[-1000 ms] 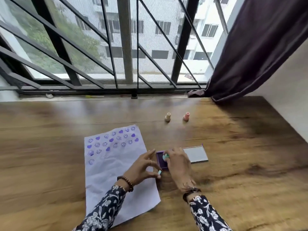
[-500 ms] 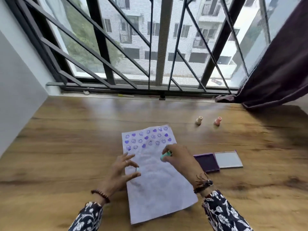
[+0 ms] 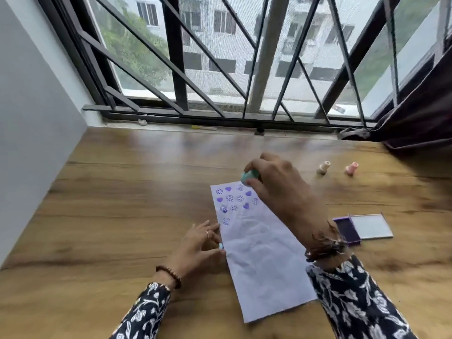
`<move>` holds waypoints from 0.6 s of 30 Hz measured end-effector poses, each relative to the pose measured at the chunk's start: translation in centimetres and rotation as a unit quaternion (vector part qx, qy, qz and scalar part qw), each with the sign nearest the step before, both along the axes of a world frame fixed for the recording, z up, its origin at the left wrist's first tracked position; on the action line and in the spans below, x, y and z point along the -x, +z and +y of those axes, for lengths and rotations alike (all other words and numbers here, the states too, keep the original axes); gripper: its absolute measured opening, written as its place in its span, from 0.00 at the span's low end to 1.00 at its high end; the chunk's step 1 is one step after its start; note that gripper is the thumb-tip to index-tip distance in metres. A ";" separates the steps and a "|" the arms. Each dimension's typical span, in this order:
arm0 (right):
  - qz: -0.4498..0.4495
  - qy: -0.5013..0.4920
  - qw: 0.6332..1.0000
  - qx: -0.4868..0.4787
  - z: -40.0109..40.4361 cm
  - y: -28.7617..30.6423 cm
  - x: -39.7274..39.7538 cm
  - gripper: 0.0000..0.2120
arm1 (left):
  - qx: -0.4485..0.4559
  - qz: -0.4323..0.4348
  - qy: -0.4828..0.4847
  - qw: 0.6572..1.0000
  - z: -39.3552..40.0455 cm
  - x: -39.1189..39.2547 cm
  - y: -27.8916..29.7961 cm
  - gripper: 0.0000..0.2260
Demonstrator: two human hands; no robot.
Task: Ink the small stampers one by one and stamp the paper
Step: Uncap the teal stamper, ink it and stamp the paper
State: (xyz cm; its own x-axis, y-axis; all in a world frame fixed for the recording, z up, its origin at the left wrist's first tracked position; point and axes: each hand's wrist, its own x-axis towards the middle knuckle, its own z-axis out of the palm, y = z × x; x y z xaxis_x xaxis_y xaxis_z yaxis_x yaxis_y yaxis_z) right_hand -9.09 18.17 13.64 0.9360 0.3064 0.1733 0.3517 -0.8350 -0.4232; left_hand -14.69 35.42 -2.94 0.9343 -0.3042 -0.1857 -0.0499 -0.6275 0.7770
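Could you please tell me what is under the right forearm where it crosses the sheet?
The right side of the paper with its purple prints lies under it; whatever prints sit beneath the arm are covered.

The right hand [image 3: 274, 182] reaches far forward with its fingers pinched closed, while the left hand [image 3: 198, 248] rests low, palm down, fingers loosely spread.
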 end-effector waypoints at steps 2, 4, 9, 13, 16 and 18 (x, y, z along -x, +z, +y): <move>0.004 -0.027 0.999 -0.018 0.8 -2.3 0.0 0.07 | -0.019 0.008 -0.017 1.000 0.0 -0.2 0.1 0.11; 0.048 -0.053 0.997 -0.020 1.5 -6.1 0.3 0.08 | -0.020 0.012 -0.023 0.999 0.0 -0.4 0.3 0.11; 0.145 -0.069 0.987 0.021 2.0 -13.4 1.5 0.09 | -0.025 0.033 -0.027 0.999 0.5 -0.5 -0.2 0.11; 0.121 -0.069 0.990 0.031 2.0 -14.2 1.3 0.08 | -0.053 0.065 -0.037 0.996 -0.1 -0.4 0.0 0.11; 0.129 -0.060 0.989 0.031 1.9 -14.3 1.2 0.08 | -0.067 0.071 -0.031 0.995 -0.3 -0.4 0.1 0.12; 0.170 -0.099 0.978 -0.067 1.2 -13.8 1.0 0.07 | -0.058 0.072 -0.020 0.996 -0.3 -0.3 0.3 0.12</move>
State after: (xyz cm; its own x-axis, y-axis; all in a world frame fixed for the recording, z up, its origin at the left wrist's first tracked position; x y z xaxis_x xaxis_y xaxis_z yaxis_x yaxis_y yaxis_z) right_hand -10.09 19.32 -0.21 0.9850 0.1101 -0.1327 0.0088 -0.8008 -0.5989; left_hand -14.36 35.14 -2.62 0.8832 -0.3089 -0.3530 0.0309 -0.7126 0.7008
